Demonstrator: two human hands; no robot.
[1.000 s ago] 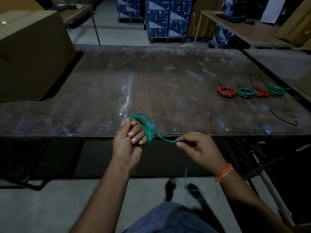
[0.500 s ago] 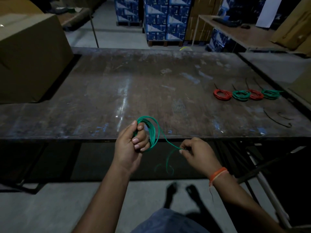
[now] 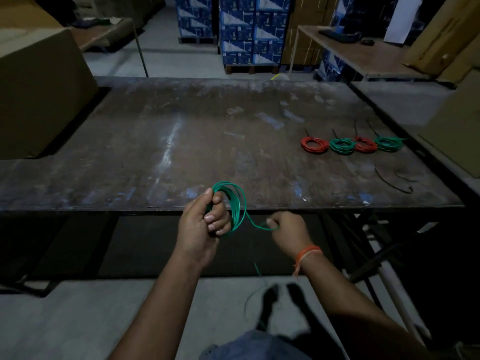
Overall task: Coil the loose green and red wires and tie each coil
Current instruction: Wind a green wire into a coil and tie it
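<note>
Green coil upright, loop tall, at the bench edge.
Left hand grips it; right hand pinches the tail, now closer in.

Worn metal table — four tied coils laid in a row, far right, red/green alternating; loose black ties seen nearby.
</note>
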